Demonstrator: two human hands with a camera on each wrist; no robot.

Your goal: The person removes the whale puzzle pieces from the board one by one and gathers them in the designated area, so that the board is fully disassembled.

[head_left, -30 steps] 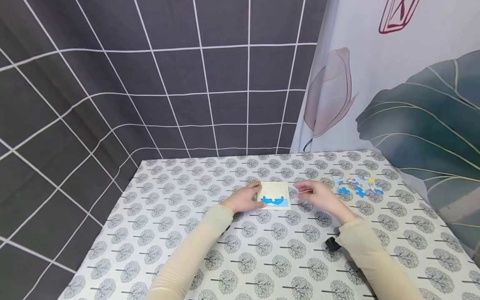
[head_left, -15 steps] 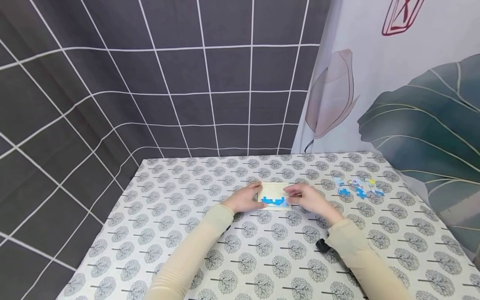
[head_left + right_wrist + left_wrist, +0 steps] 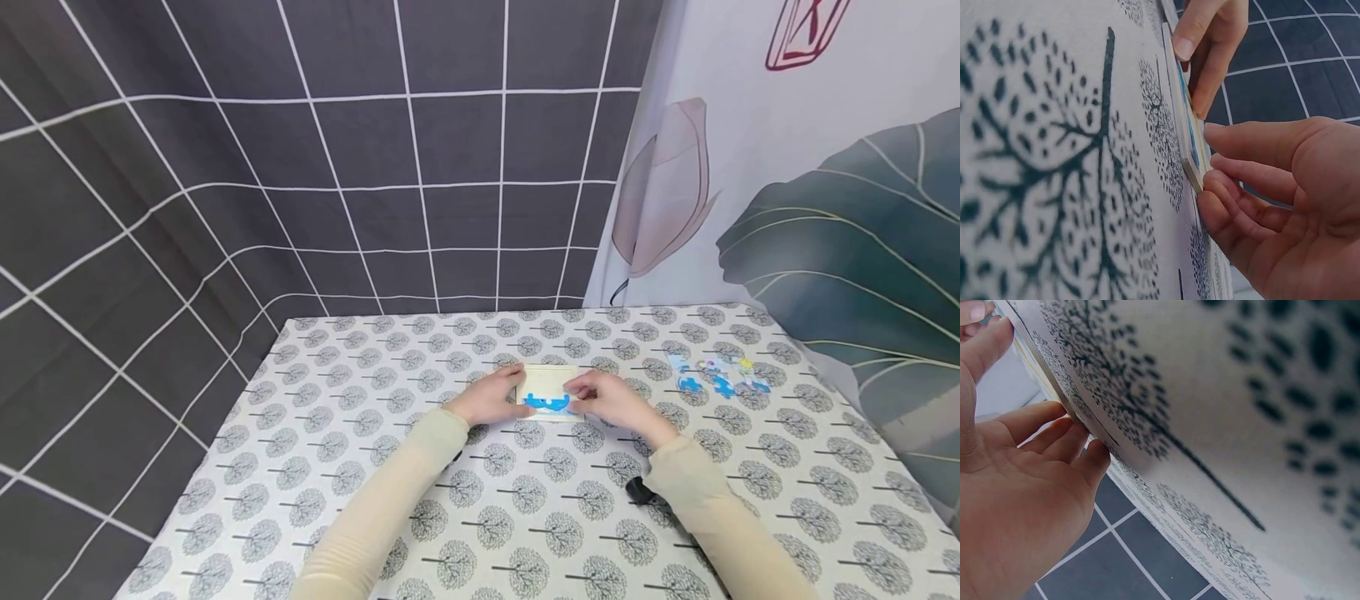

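A small pale square puzzle tray lies flat on the table. Blue jigsaw pieces fill its near part, while the far part shows bare board. My left hand holds the tray by its left side, thumb at the near corner and fingers toward the far one. At the right side is my right hand, its thumb over the blue pieces. In the right wrist view, the right hand's bent fingers touch the tray's edge. Whether they pinch a piece is hidden.
Loose jigsaw pieces, blue with a yellow star-like one, lie to the right on the tree-print tablecloth. A dark grid curtain hangs behind the table, with a pale leaf-print curtain at right.
My right hand has moved left from beside the tray onto its right side, covering some of the light blue there. The left hand has stayed on the tray.
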